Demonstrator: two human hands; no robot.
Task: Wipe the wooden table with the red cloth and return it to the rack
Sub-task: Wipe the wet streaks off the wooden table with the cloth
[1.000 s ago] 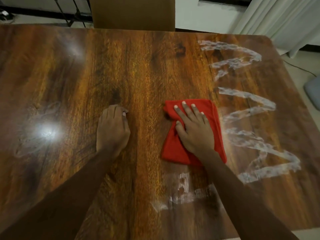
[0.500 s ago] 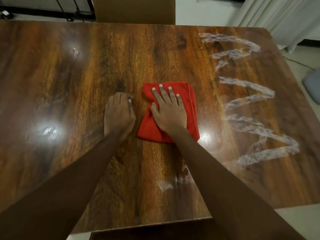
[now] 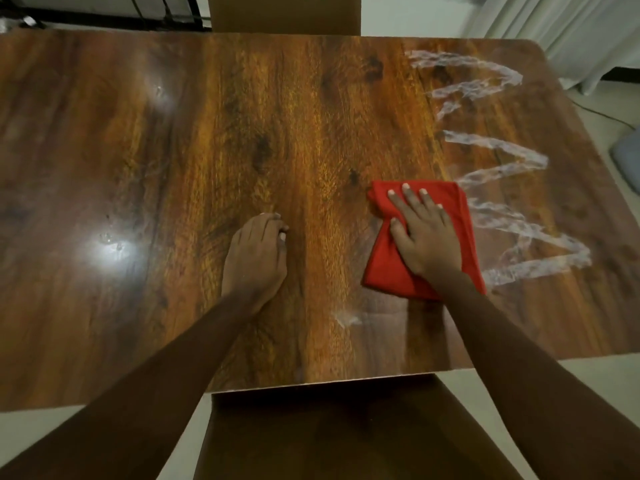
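The wooden table [image 3: 173,168] fills most of the view. A folded red cloth [image 3: 464,237] lies flat on it, right of centre. My right hand [image 3: 422,233] presses down on the cloth with the fingers spread. My left hand [image 3: 254,258] rests on the bare wood to the left of the cloth, fingers curled under, holding nothing. White zigzag streaks of foam [image 3: 502,161] cover the table's right part, right beside the cloth. A small white smear [image 3: 346,318] sits near the front edge. No rack can be made out for certain.
A brown chair [image 3: 311,438] stands under the near table edge, and another chair back [image 3: 284,12] rises at the far side. A dark metal frame [image 3: 104,12] is at the far left. White curtains [image 3: 571,29] hang at the far right. A grey object [image 3: 628,154] lies on the floor.
My right hand slid the cloth left toward my left hand, then back right to the edge of the foam streaks. The smear near the front edge shrank. My left hand stayed put.
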